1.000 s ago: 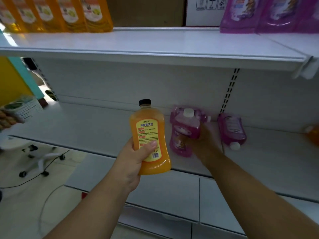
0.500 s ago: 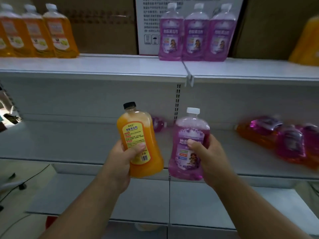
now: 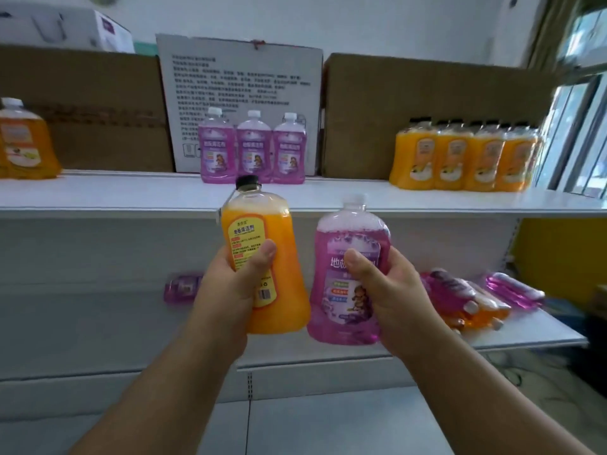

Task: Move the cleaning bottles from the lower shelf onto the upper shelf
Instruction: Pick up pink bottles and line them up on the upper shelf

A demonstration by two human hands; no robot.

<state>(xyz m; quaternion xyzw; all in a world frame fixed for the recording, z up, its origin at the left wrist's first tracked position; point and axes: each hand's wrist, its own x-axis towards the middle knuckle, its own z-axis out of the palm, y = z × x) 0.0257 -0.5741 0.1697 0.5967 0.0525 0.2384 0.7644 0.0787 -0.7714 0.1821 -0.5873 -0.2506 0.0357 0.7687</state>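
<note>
My left hand grips an orange bottle with a black cap, held upright in front of the shelves. Beside it, my right hand grips a purple bottle with a white cap, also upright. Both bottles hang in the air just below the edge of the upper shelf. On the lower shelf at the right, several purple and orange bottles lie on their sides. One more purple bottle lies flat behind my left hand.
The upper shelf bears three upright purple bottles at its middle, a row of orange bottles at the right and orange bottles at the far left. Cardboard boxes stand along its back. A window is at the far right.
My right hand picked the purple bottle up from the lower shelf. Both hands have since risen with their bottles toward the upper shelf, and my view has tilted up and to the right.
</note>
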